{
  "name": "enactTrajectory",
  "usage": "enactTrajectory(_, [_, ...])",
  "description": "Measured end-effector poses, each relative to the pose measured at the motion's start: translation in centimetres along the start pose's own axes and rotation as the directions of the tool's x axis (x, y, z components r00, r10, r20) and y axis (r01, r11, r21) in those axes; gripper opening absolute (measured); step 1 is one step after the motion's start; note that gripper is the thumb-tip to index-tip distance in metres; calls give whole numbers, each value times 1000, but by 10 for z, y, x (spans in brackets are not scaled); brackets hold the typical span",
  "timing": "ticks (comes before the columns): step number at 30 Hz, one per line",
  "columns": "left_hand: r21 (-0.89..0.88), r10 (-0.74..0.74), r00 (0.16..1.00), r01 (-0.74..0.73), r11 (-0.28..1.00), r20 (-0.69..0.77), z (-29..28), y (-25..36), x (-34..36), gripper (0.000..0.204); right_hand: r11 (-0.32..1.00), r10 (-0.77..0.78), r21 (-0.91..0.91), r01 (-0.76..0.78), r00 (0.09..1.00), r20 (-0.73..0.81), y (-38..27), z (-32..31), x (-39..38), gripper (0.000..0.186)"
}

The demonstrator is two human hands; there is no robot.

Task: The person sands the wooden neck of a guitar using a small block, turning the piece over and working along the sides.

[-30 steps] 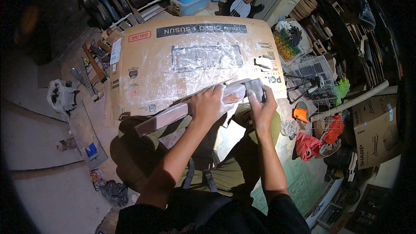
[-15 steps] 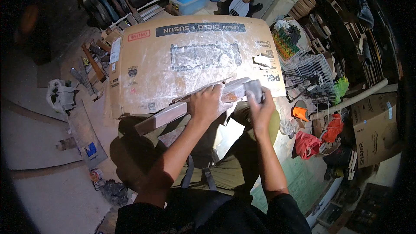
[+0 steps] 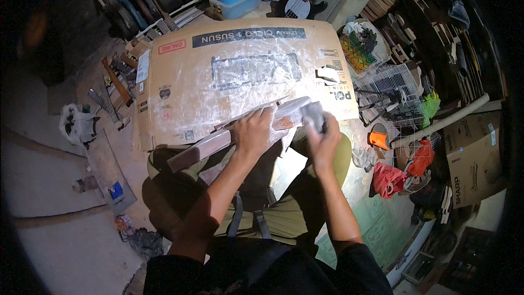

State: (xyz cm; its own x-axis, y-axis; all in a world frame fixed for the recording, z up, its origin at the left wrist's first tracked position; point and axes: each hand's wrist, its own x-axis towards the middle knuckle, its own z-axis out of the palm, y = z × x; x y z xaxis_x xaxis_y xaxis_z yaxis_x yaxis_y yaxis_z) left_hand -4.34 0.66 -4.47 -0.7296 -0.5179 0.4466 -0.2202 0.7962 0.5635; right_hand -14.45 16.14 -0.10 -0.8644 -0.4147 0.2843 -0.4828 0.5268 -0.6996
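Observation:
A long, narrow wooden piece, pale with dust and with a brown patch near its right end, lies slantwise over my lap at the near edge of a dusty cardboard sheet. My left hand is closed over its middle, fingers wrapped across the top. At the right end, my right hand pinches a dark grey pad that looks like folded sandpaper and presses it to the wood. The wood under my left palm is hidden.
Hand tools lie left of the cardboard. Behind it are a clear plastic tub and a dark guitar body. A wire rack, an orange object and red cloth sit at the right, near a cardboard box.
My right hand and the grey pad have shifted slightly left along the wood. My left hand keeps its grip; the whole view has moved a little.

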Motion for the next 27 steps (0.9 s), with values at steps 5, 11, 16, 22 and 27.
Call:
enactTrajectory(5, [-20,-46,999,46,999,7,-8,-1,0,26,871,-491,-59,488,871,-31,-38,1,-22,31])
enactTrajectory(11, [-6,-30,1000,30,1000,-1,-12,2,9,25,984,-157,85,158,987,-18,-17,5,-5,36])
enactTrajectory(16, [-23,-45,999,45,999,-1,-5,-10,9,29,969,188,156,-191,982,31,-7,5,17,36])
enactTrajectory(22, [-51,-18,1000,17,999,-21,-10,-10,8,33,998,60,23,-60,998,22,-1,10,9,29])
enactTrajectory(27, [-30,-42,998,41,999,-40,-8,-9,12,31,930,-368,-9,369,928,52,-40,2,-11,32])
